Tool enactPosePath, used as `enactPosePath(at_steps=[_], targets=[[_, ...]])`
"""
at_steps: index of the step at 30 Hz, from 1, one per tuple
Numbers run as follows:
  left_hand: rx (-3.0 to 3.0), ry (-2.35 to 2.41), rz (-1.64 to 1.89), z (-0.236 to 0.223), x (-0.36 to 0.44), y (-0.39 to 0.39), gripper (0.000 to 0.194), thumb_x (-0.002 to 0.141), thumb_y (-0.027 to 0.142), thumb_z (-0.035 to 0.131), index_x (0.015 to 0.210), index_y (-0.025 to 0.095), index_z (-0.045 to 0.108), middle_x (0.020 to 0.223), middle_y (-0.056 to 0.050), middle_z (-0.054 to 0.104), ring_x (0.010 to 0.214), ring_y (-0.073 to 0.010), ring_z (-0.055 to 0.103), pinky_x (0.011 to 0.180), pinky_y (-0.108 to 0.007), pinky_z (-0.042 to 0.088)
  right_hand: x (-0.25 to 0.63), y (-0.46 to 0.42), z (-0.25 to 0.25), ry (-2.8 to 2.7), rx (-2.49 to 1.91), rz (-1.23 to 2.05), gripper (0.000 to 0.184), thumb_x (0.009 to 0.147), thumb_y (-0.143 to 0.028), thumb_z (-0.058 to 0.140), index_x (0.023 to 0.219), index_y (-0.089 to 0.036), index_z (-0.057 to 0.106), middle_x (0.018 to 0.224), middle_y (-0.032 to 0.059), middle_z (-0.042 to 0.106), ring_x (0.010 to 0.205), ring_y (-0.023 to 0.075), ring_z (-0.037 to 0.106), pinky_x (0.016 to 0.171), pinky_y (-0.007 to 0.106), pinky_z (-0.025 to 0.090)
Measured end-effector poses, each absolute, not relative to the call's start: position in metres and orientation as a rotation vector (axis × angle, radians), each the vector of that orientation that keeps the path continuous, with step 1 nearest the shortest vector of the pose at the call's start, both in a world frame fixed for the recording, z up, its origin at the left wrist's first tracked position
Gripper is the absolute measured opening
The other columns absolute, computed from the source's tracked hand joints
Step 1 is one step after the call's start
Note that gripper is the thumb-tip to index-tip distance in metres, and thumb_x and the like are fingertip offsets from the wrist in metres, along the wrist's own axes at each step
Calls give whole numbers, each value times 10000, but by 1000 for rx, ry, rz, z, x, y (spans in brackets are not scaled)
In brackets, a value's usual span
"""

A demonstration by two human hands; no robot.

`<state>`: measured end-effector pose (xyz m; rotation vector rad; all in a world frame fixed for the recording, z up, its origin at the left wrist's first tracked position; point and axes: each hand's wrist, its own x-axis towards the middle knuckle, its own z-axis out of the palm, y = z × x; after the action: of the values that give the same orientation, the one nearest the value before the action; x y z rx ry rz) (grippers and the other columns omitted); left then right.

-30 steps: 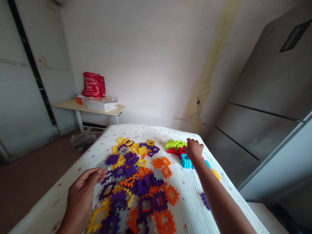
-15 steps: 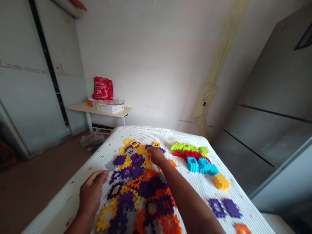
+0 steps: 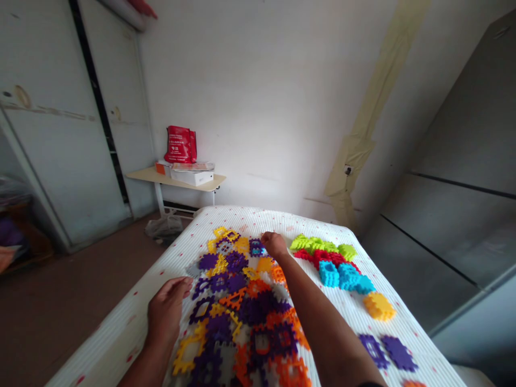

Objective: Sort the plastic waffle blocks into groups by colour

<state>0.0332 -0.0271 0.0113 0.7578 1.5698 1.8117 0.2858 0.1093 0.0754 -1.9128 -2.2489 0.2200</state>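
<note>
At the far end of a loose pile of toothed plastic building tiles (image 3: 236, 282), my right hand (image 3: 276, 245) has its fingers closed in a pinch. What is between its fingertips is hidden. Beside them lies a purple window tile (image 3: 255, 246), with a plain orange-yellow tile (image 3: 265, 264) nearer to me. My left hand (image 3: 168, 303) is at the pile's left edge, its fingers loosely bent and holding nothing that I can see. Close to it are purple frame tiles (image 3: 201, 310) and a yellow frame tile (image 3: 188, 352).
Right of the pile stand rows of sorted tiles: lime green (image 3: 318, 244), red (image 3: 328, 256), blue (image 3: 346, 276), and a yellow stack (image 3: 379, 306). Two purple tiles (image 3: 398, 352) lie nearer. A small table (image 3: 141, 174) against the wall bears a red bag (image 3: 180, 144) and boxes.
My right hand has shifted rightward and slightly away, uncovering the purple window tile. The yellow window tile seen there before is now out of sight. My left hand stays beside the pile.
</note>
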Motion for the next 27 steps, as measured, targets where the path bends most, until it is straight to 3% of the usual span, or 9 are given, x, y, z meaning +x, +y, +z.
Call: enactPosePath(at_steps=[6, 11, 19, 23, 27], targets=[[770, 1575, 1798, 9, 32, -27, 283, 550, 412, 687, 693, 170, 662, 631, -21, 690, 651, -205, 646, 655, -342, 528, 268, 124, 69, -2409, -1829, 132, 599, 774, -126, 497, 1336, -330, 455, 1348, 14, 522, 1234, 209, 435, 919, 340, 402], [787, 1592, 1785, 10, 31, -27, 270, 557, 406, 687, 696, 174, 669, 634, -23, 697, 653, -215, 651, 655, -346, 530, 264, 129, 63, -2507, -1848, 92, 584, 735, -177, 562, 1302, -292, 482, 1277, 78, 556, 1200, 273, 436, 920, 449, 381], [767, 1564, 1796, 10, 33, -27, 290, 548, 421, 690, 693, 171, 661, 629, -18, 690, 654, -210, 646, 654, -338, 524, 279, 108, 70, -2571, -1764, -49, 418, 719, -249, 647, 1128, -229, 563, 1178, 88, 568, 1124, 249, 470, 868, 348, 403], [757, 1547, 1798, 9, 33, -27, 293, 546, 414, 694, 696, 165, 658, 617, -15, 681, 639, -197, 632, 644, -330, 516, 286, 84, 73, -2602, -1666, -89, 423, 706, -326, 703, 1096, -219, 581, 1205, 93, 568, 1150, 255, 469, 888, 341, 397], [753, 1543, 1792, 9, 34, -27, 296, 540, 413, 699, 694, 164, 658, 623, -16, 683, 645, -195, 631, 646, -325, 511, 293, 75, 84, -2601, -1617, 248, 372, 682, -401, 744, 1009, -259, 636, 1038, 2, 663, 952, 184, 598, 786, 260, 444]])
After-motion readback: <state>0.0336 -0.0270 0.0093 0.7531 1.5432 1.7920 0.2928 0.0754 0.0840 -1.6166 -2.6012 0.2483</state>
